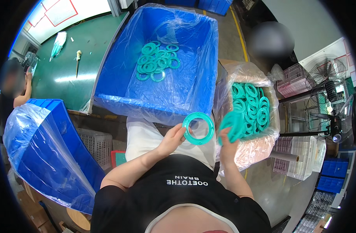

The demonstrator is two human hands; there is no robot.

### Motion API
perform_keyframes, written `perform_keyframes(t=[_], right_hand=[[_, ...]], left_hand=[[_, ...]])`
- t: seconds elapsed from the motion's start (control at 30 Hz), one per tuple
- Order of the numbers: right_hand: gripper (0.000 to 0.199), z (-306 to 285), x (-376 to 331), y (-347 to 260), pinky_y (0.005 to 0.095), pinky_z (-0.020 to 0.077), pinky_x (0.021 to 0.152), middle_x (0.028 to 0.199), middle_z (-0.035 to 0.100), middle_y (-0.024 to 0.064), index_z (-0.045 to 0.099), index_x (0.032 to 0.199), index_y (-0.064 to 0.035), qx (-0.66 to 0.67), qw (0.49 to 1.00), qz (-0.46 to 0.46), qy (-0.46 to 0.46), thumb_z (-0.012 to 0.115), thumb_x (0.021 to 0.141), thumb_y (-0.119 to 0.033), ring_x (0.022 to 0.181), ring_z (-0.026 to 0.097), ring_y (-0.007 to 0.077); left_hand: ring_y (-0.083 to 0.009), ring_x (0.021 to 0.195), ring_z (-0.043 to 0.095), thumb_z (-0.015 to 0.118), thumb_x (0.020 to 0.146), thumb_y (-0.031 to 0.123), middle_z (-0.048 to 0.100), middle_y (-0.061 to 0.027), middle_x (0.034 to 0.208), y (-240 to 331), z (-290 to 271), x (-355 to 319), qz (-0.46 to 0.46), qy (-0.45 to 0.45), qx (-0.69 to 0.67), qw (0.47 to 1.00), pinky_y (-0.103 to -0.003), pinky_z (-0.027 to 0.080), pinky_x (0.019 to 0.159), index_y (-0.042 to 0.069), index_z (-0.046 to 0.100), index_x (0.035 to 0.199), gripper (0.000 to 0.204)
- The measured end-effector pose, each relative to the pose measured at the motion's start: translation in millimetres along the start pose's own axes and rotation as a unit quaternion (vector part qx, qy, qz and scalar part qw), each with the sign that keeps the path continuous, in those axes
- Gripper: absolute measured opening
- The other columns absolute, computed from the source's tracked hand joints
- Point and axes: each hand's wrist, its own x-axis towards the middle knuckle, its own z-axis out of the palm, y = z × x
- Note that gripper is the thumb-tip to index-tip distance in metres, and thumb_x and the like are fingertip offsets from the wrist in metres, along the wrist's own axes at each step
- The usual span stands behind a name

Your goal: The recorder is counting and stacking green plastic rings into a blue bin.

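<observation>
Left hand [171,140] pinches one teal ring [198,128] by its rim, held above the lap before the blue bin [119,77]. Right hand [227,144] is closed around a teal stack [233,125] beside the lined box [259,149]. Judgement: keep the pinch on the rim and turn the ring slowly so both faces show.

A clear plastic bag [251,149] of teal rings sat in a carton just beside the right hand [225,144]. White red-bordered wall signs [61,11] hung far beyond the left hand [173,138].
</observation>
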Motion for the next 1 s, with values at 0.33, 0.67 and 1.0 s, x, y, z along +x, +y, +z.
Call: perform_keyframes(t=[0.33,0.67,1.0], right_hand=[[0.034,7.4,-6.7,6.2,0.0264,0.0477,0.067,0.083,0.06,0.0035,0.054,0.107,-0.0046,0.11,0.954,0.26,-0.1,0.071,0.078,-0.012,0.075,0.06,0.0134],[0.033,9.5,-14.6,6.0,0.0259,0.0476,0.069,0.086,0.06,0.0029,0.056,0.106,-0.0049,0.084,0.96,0.254,-0.078,0.072,0.078,-0.012,0.078,0.059,0.0124],[0.035,0.1,-12.2,13.8,0.0284,0.0466,0.081,0.098,0.059,0.0006,0.054,0.112,-0.0047,0.113,0.962,0.247,-0.034,0.069,0.081,-0.009,0.093,0.057,0.0128]], left_hand=[[-0.0023,0.055,0.027,0.041,0.1,0.032,0.038,0.0075,0.065,10.5,-15.3,7.4,-0.084,-0.085,0.017,0.993,-0.019,0.022,0.051,0.008,0.06,0.094,0.03],[-0.0037,0.06,0.039,0.053,0.096,0.026,0.052,0.0058,0.069,3.5,-6.1,10.4,-0.052,-0.039,0.123,0.99,-0.02,0.032,0.055,0.008,0.061,0.09,0.021],[-0.0202,0.055,0.05,0.049,0.093,0.016,0.053,-0.0094,0.066,-11.9,-13.6,27.2,0.188,0.085,0.409,0.889,-0.032,0.042,0.053,0.002,0.056,0.088,0.017]])
